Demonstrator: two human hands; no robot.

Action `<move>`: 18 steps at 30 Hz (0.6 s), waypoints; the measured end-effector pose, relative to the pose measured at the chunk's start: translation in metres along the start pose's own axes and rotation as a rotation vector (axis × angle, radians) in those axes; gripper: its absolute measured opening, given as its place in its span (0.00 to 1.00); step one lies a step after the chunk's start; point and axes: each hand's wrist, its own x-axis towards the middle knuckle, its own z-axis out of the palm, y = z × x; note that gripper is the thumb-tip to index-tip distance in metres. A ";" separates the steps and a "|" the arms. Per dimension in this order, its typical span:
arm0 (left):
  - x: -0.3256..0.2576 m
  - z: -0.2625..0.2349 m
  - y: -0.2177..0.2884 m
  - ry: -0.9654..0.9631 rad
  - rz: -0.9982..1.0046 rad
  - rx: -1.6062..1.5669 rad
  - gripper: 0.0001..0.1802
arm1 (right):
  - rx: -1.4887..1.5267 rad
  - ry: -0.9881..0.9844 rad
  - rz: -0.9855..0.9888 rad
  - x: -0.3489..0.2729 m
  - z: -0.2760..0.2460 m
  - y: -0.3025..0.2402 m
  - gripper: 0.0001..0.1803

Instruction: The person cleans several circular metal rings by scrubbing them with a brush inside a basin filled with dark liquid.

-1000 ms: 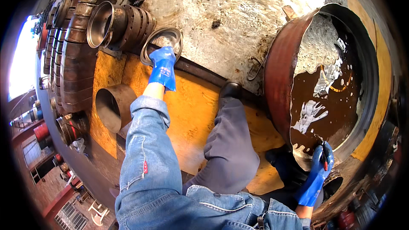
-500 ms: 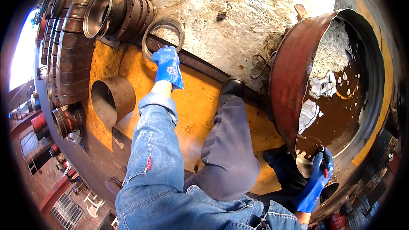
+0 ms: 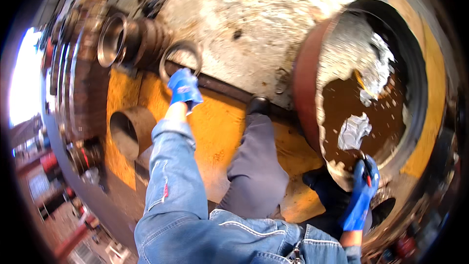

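My left hand (image 3: 184, 87), in a blue rubber glove, reaches forward with its fingers closed on the near edge of a round metal ring (image 3: 198, 58). The ring stands tilted by a dark steel beam (image 3: 222, 87). Down at the right, my right hand (image 3: 360, 186), also blue-gloved, is closed round a slim dark-handled tool (image 3: 368, 176) with a red part; its kind is unclear. That hand is at the near rim of a cut-down red drum (image 3: 307, 83). Brown liquid (image 3: 337, 112) fills the drum, with crumpled whitish pieces (image 3: 354, 131) floating in it.
Left of the ring lie stacked flanged metal rings (image 3: 113, 40) and a tall bank of rusty metal bands (image 3: 90, 83). A short, wide pipe piece (image 3: 139, 127) rests on the yellow plate (image 3: 210, 139). Beyond the beam is stained concrete (image 3: 234, 14). Another person's shoe shows beside the drum.
The view has shifted, so the drum appears further left and the ring lower. The whitish pieces look differently placed in the liquid. Both hands keep their holds.
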 end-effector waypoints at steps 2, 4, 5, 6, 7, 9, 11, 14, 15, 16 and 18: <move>-0.023 0.000 -0.016 0.231 0.073 -0.446 0.21 | -0.065 0.032 -0.028 0.000 -0.001 -0.025 0.18; -0.053 -0.080 0.002 0.061 0.211 -0.594 0.24 | -0.202 0.103 -0.024 -0.003 -0.004 -0.041 0.16; -0.056 -0.067 -0.012 -0.059 -0.027 -1.329 0.26 | -0.177 0.108 -0.006 0.000 -0.004 -0.056 0.15; -0.066 -0.118 0.017 -0.180 -0.095 -1.165 0.29 | -0.191 0.170 -0.058 -0.002 -0.004 -0.052 0.14; -0.063 -0.132 0.016 -0.189 -0.058 -1.310 0.31 | -0.195 0.219 -0.124 -0.005 -0.005 -0.047 0.13; -0.056 -0.180 0.021 -0.290 -0.095 -1.494 0.34 | -0.236 0.208 -0.147 -0.003 -0.005 -0.048 0.10; -0.096 -0.252 0.083 -0.242 0.043 -1.509 0.39 | -0.305 0.046 -0.048 0.000 -0.015 -0.047 0.09; -0.138 -0.323 0.162 -0.273 0.315 -1.329 0.42 | -0.398 -0.201 0.084 0.012 -0.023 -0.052 0.11; -0.134 -0.333 0.176 -0.318 0.447 -1.237 0.43 | -0.415 -0.283 0.045 0.018 -0.024 -0.050 0.12; -0.149 -0.338 0.214 -0.252 0.538 -1.102 0.38 | -0.451 -0.327 0.069 0.018 -0.036 -0.062 0.12; -0.167 -0.340 0.274 -0.233 0.717 -0.914 0.21 | -0.474 -0.371 0.037 0.022 -0.042 -0.085 0.13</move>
